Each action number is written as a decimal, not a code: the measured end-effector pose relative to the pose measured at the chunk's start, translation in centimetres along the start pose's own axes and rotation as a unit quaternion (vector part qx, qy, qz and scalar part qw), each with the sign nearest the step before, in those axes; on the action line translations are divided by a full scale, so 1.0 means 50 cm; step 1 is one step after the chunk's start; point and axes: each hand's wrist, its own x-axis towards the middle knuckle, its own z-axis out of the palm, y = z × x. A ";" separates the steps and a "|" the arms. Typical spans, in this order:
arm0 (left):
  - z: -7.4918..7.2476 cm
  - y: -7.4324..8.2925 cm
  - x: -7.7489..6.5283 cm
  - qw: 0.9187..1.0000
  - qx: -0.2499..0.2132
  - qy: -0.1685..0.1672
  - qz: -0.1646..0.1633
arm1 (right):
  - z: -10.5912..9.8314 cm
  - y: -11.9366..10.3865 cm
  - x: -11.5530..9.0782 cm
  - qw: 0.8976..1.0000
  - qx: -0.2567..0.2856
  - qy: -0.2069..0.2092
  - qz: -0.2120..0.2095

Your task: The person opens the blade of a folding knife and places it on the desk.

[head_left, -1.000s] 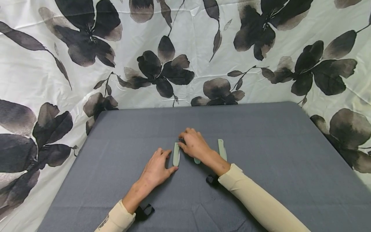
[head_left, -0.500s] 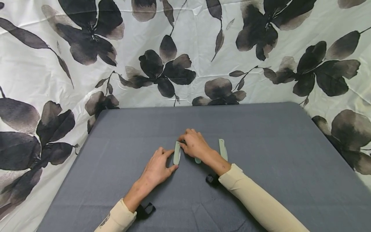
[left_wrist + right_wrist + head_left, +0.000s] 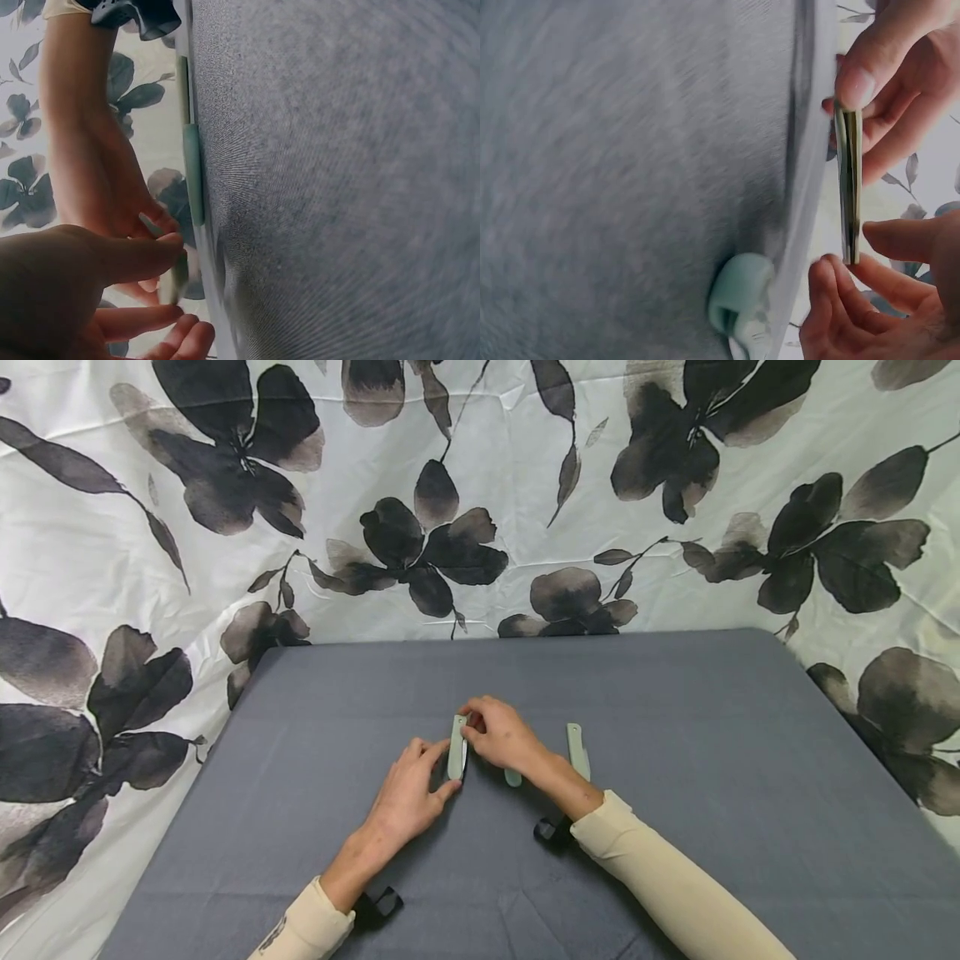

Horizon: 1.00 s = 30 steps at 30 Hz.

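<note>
A pale green folding knife point(image 3: 456, 748), folded, with a metal edge along its right side, is held between both hands. My left hand point(image 3: 405, 787) pinches its near end, thumb low and index finger along the left side. At the far end my right hand point(image 3: 504, 735) pinches it with thumb and fingertips. The right wrist view shows the knife point(image 3: 849, 184) edge-on, a slot between its two handle sides, held off the cloth. Partly under the right hand lies a second green piece point(image 3: 513, 777), mostly hidden. Another green folding knife point(image 3: 577, 750) lies right of it.
A grey cloth point(image 3: 480, 877) covers the table. Behind and beside it hangs a white curtain point(image 3: 525, 468) with dark flowers. Black straps point(image 3: 378, 906) are on both wrists, below the cream sleeves point(image 3: 675, 877).
The knife between the hands has shifted slightly away from the body. The right thumb and fingers have moved closer round its far end; the other green pieces have stayed put.
</note>
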 end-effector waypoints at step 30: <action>-0.006 0.005 0.017 0.974 -0.220 0.049 -0.028 | 0.000 -0.007 -0.022 0.940 0.340 0.022 0.028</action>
